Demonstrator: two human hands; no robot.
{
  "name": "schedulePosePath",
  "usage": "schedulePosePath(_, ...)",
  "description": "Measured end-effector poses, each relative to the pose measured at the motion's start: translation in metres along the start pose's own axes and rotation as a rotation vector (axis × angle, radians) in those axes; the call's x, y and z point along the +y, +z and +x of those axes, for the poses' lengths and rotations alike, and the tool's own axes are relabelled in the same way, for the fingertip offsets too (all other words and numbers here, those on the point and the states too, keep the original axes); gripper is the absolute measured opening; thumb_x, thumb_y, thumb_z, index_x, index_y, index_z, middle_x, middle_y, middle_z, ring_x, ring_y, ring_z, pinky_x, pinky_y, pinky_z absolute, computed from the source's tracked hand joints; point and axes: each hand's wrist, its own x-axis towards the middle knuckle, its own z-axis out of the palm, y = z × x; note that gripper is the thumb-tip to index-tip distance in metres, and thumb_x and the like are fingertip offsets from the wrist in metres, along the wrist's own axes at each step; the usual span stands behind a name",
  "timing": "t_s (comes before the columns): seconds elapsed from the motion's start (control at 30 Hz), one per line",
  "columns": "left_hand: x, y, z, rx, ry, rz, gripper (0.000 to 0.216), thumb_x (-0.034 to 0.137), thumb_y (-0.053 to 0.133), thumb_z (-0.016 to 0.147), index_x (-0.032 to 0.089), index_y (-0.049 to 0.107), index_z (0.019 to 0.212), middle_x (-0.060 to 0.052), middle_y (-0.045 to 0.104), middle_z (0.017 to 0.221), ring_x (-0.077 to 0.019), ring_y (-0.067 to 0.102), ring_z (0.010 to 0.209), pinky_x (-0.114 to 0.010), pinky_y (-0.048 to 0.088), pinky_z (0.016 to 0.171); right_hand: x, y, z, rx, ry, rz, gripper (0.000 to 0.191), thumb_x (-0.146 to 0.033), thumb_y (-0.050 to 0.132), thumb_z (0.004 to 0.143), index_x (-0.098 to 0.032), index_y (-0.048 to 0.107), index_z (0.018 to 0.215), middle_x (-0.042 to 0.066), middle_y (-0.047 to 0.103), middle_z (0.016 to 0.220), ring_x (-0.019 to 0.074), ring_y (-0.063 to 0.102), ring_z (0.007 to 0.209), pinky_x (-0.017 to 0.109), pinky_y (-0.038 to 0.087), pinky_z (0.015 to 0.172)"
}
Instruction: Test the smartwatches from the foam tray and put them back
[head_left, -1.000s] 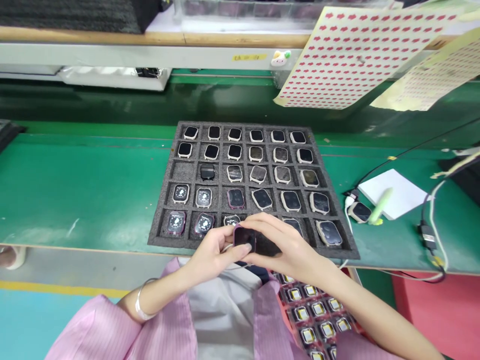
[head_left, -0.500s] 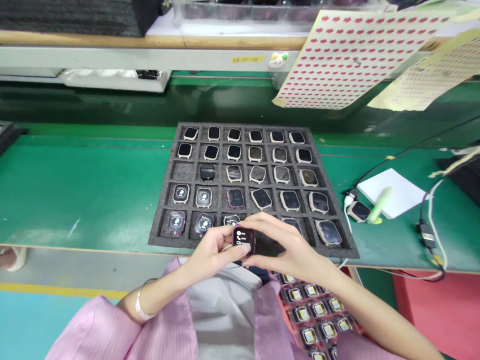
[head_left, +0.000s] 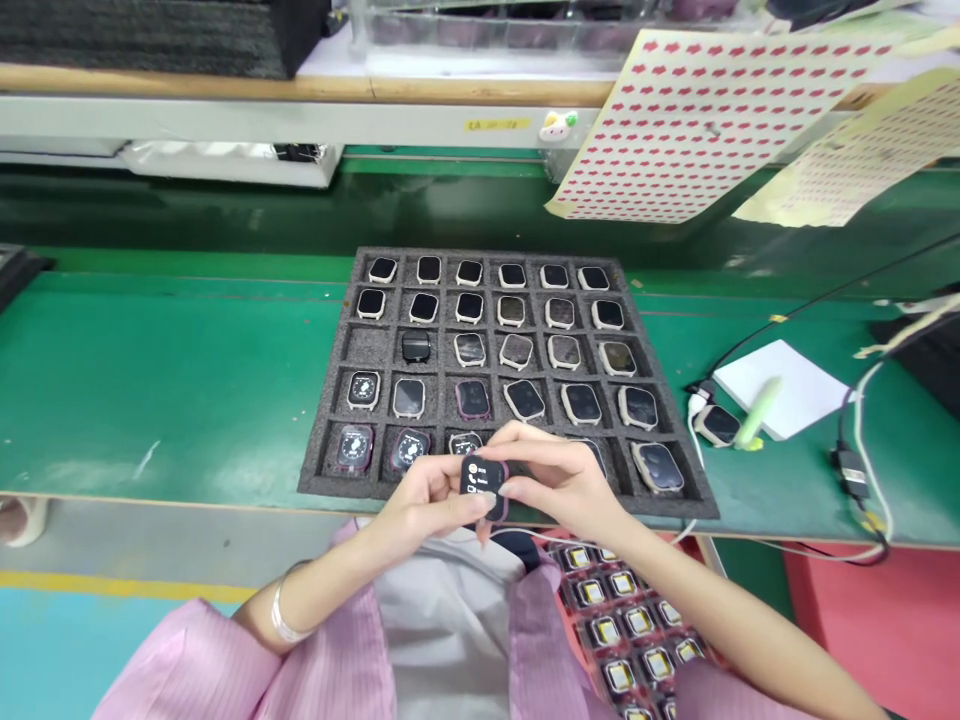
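Note:
A smartwatch point(head_left: 480, 484) without a strap, its screen lit with a short menu, is held over the tray's front edge. My left hand point(head_left: 429, 505) grips it from the left, with the thumb on the lower part of the screen. On the right side, my right hand point(head_left: 559, 478) pinches its edge between thumb and fingers. A white cable point(head_left: 525, 531) runs below the hands to the right; whether it joins the watch is hidden. Behind them lies a grey foam tray point(head_left: 321, 440) of watch bodies, most with dark screens and several lit at the front left.
Right of the tray are a watch on a white cable point(head_left: 718, 424), a pale green stick point(head_left: 759, 412) and a white pad point(head_left: 795, 385). Sticker sheets point(head_left: 675, 140) hang from the shelf. Below the table edge, a red tray point(head_left: 592, 640) holds several watch parts.
My right thumb has come up from below onto the watch's right edge, and the watch has tilted slightly. A lit watch screen in the tray's fourth row has gone dark.

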Motion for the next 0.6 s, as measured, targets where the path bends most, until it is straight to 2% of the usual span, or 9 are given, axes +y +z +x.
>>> schedulePosePath(0.13, 0.001, 0.008, 0.002, 0.096, 0.038, 0.032, 0.033, 0.04, 0.07, 0.077, 0.012, 0.062, 0.093, -0.003, 0.061, 0.068, -0.01, 0.05, 0.052, -0.02, 0.037, 0.049, -0.009, -0.006, -0.002, -0.079, -0.068, -0.271, 0.049, -0.035, 0.074, 0.079, -0.021, 0.058, 0.123, 0.008, 0.06, 0.102, 0.0209, 0.06, 0.091, 0.037, 0.051, 0.081)
schedulePosePath(0.2, 0.0, 0.01, 0.002, 0.107, 0.059, 0.055, 0.032, 0.038, 0.07, 0.078, 0.012, 0.062, 0.095, -0.003, 0.061, 0.074, -0.0131, 0.054, 0.063, -0.022, 0.043, 0.058, -0.012, -0.006, -0.005, -0.101, -0.086, -0.433, 0.057, -0.035, 0.075, 0.078, -0.021, 0.053, 0.128, 0.01, 0.059, 0.107, 0.0226, 0.059, 0.096, 0.037, 0.051, 0.083)
schedulePosePath(0.3, -0.004, 0.011, 0.002, 0.101, 0.077, 0.119, 0.03, 0.035, 0.066, 0.081, 0.012, 0.061, 0.1, -0.005, 0.061, 0.084, -0.0146, 0.054, 0.071, -0.024, 0.044, 0.063, -0.016, -0.004, -0.01, -0.095, -0.104, -0.611, 0.052, -0.032, 0.07, 0.082, -0.021, 0.05, 0.129, 0.011, 0.059, 0.11, 0.0242, 0.058, 0.1, 0.039, 0.051, 0.085)
schedulePosePath(0.43, -0.006, 0.011, 0.001, 0.11, 0.092, 0.214, 0.03, 0.032, 0.063, 0.084, 0.013, 0.06, 0.106, -0.006, 0.061, 0.092, -0.0162, 0.054, 0.077, -0.025, 0.043, 0.067, -0.018, -0.002, -0.012, -0.086, -0.134, -0.697, 0.044, -0.033, 0.068, 0.084, -0.019, 0.052, 0.123, 0.01, 0.061, 0.105, 0.0239, 0.059, 0.096, 0.04, 0.051, 0.083)
schedulePosePath(0.6, -0.005, 0.012, 0.001, 0.112, 0.088, 0.251, 0.029, 0.033, 0.062, 0.084, 0.013, 0.06, 0.105, -0.005, 0.06, 0.087, -0.0147, 0.051, 0.072, -0.024, 0.041, 0.063, -0.017, -0.003, -0.012, -0.088, -0.145, -0.73, 0.042, -0.035, 0.066, 0.085, -0.019, 0.053, 0.121, 0.009, 0.062, 0.103, 0.0233, 0.059, 0.094, 0.039, 0.051, 0.081)
